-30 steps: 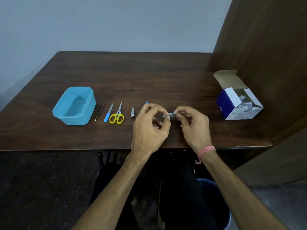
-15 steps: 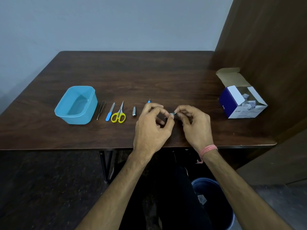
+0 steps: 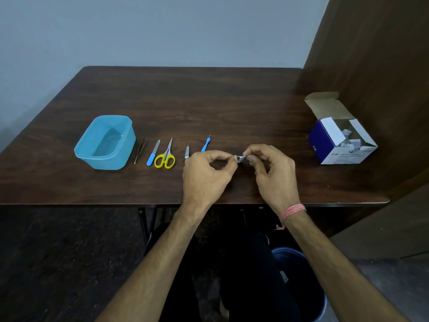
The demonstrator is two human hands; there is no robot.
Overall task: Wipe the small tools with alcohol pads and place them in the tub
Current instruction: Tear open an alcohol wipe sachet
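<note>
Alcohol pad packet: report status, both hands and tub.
Left hand and right hand both pinch the small packet above the table. Tub holds no tools. Five tools lie unobstructed beside it.

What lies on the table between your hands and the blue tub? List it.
Both the left hand and right hand pinch a small packet. Between them and the tub lie a blue-handled pick, nail clipper, yellow scissors, nail file and tweezers, all flat.
</note>
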